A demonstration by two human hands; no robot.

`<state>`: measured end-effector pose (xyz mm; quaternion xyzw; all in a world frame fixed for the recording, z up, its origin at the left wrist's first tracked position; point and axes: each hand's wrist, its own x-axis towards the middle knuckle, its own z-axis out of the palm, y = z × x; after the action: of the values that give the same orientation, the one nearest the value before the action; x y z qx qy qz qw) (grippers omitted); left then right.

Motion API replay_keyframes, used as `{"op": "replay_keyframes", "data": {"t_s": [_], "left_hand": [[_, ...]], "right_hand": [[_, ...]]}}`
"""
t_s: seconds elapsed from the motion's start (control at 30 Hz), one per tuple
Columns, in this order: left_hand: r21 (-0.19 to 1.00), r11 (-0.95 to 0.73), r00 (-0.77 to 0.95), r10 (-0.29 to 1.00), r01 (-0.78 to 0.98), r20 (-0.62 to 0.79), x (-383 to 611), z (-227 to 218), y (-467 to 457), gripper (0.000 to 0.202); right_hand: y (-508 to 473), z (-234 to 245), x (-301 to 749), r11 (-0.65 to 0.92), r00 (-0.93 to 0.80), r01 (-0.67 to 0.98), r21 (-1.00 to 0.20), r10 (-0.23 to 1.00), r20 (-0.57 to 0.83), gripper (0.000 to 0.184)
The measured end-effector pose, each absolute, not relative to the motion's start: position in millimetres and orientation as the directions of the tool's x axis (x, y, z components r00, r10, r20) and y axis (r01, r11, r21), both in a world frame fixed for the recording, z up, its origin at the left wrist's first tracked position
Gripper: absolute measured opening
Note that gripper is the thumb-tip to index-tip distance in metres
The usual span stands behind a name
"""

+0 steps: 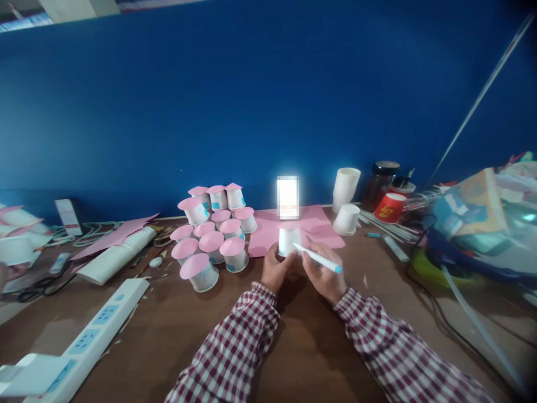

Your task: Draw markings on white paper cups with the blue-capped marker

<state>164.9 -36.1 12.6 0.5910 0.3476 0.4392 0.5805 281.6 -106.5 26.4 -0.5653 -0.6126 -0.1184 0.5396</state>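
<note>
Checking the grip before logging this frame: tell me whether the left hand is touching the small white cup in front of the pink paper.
Touching. In the head view the left hand wraps its fingers around the side of the white cup, with no gap between them.

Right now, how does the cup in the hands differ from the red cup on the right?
The held cup is white; the red cup is red with a white rim. The held cup is gripped by the left hand, with the right hand holding a pen against it; the red cup stands untouched on the table. The held cup is nearer the person; the red cup is farther back by a dark jar. Both look like small paper cups.
</note>
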Motion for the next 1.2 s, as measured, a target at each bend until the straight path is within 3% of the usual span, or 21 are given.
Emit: {"op": "replay_keyframes", "data": {"t_s": [1.2], "left_hand": [[0.990,-0.087,0.360,0.925,-0.108,0.121,165.9,11.6,-36.7,0.044]], "right_hand": [[-105.2,26.9,281.2,0.320,0.222,0.823,-0.469,0.578,0.785,0.013]]}}
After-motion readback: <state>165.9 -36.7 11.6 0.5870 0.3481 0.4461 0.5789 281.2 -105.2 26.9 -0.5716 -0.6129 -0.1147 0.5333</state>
